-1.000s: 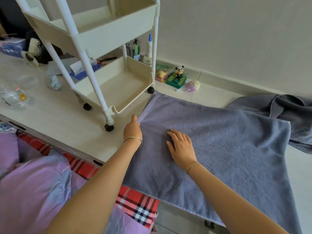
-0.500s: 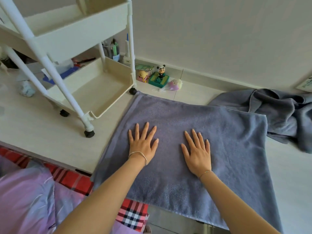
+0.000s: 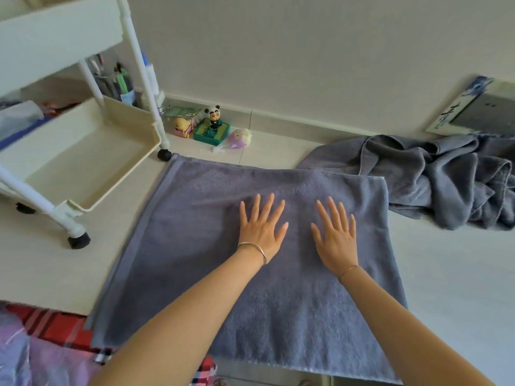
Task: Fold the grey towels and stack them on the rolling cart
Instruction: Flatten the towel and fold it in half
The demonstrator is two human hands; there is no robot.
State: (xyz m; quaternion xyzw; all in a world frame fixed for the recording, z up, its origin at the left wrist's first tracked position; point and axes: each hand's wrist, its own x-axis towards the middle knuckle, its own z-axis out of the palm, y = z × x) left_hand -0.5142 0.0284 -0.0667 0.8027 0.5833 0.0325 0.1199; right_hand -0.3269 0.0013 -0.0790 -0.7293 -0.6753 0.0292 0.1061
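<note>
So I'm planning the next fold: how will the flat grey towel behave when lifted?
Probably floppy: the flat towel droops over the table edge, and the crumpled towel beside it lies in soft folds. Its fuzzy pile likely grips the table rather than sliding.

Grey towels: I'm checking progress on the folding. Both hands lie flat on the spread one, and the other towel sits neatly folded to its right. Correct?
Not quite. The head view shows the other towel lying in a crumpled, unfolded heap to the right. The rest holds: the left hand and right hand lie flat, fingers straight, on the spread towel.
</note>
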